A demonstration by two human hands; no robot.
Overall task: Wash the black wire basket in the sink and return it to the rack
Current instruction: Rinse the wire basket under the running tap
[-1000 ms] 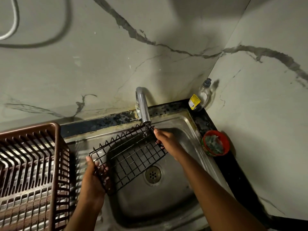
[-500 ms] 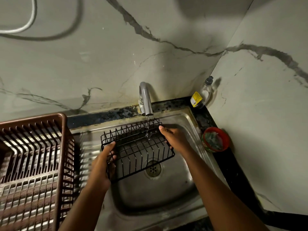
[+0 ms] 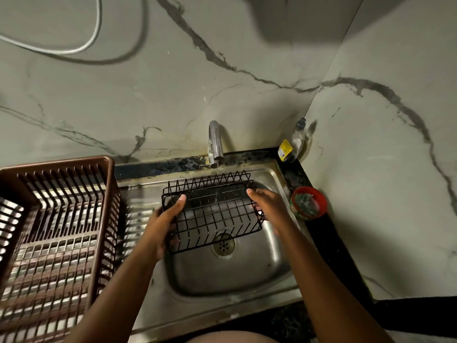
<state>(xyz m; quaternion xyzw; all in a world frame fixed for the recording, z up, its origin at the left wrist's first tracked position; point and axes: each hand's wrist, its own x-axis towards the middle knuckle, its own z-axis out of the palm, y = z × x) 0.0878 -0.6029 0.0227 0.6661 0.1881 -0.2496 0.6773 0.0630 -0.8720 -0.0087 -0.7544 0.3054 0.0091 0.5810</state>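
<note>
Grey marble-veined tiles meet in a corner behind a stainless steel sink [image 3: 279,263] set into a dark speckled bench [image 3: 319,233], and I hold the black wire basket [image 3: 212,214] above the bowl, just under the tap [image 3: 215,144], from which a thin stream of water falls onto the basket's far wall. The basket's long axis runs left to right across me, with one short end in each grip: my left hand [image 3: 160,224] curls round the left end, thumb laid over the top wire and fingers beneath, and my right hand [image 3: 267,204] holds the right end with its fingers hooked over the wires there. The open side faces up and slightly toward me, and the drain shows through the mesh below. The brown plastic dish rack [image 3: 57,233] stands on the draining board to my left, just beside the left grip and well apart from the right one. I judge that the rinse is the step in hand; when the basket goes back, it should travel leftward along its own long axis, left hand leading, lifted enough for its bottom wires to pass over the rack's near wall. A soap bottle [image 3: 293,147] and a red scrubber dish [image 3: 309,203] sit at the bench's right corner.
</note>
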